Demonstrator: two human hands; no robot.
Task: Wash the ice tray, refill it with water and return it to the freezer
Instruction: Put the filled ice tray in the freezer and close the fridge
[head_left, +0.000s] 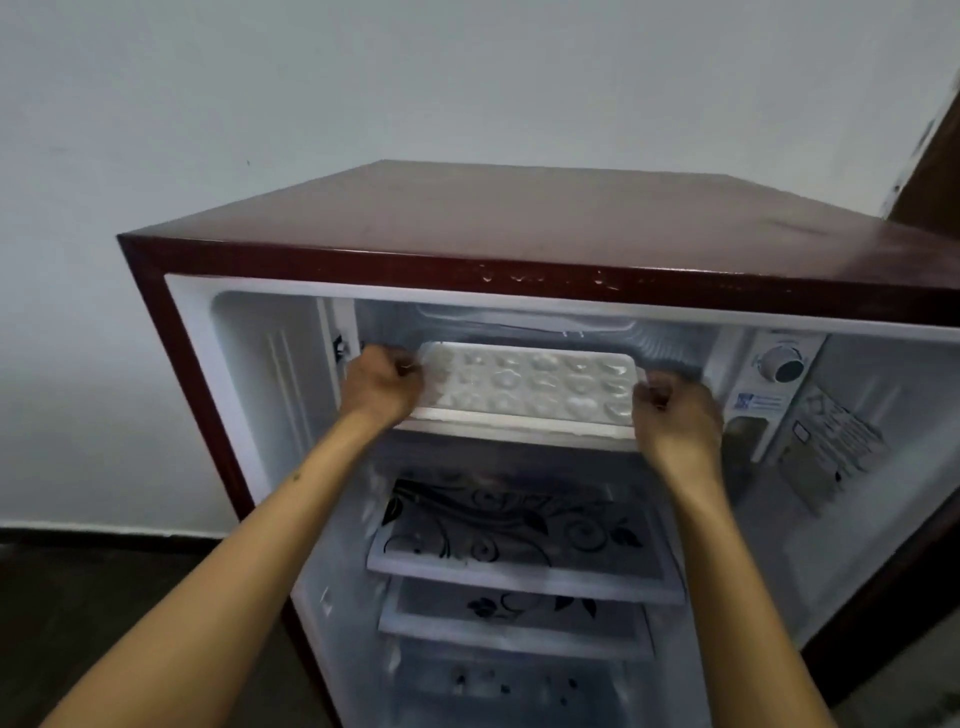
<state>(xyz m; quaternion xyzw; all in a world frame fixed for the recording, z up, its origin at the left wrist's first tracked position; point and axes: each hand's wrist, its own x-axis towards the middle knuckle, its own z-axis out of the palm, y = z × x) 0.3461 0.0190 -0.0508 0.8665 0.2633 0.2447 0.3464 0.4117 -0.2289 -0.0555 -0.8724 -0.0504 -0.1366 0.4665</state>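
Fingertips of both hands are hiding behind the ice tray ends; left hand and right hand are gripping it at the freezer compartment mouth; cell contents are reading unclear; 2 patterned shelves are sitting below.

A: At the open freezer compartment, how much room lies beyond the fingers?

B: Open space runs back past the fingertips to the rear wall, with a low ceiling close above them. The ice tray spans the gap between the two sets of fingers, filling most of the mouth.

A: And outward?

B: Just outside the left hand's fingers stands the compartment's side post; just outside the right hand's, the thermostat panel. Below the fingers, open air drops to the patterned glass shelf.
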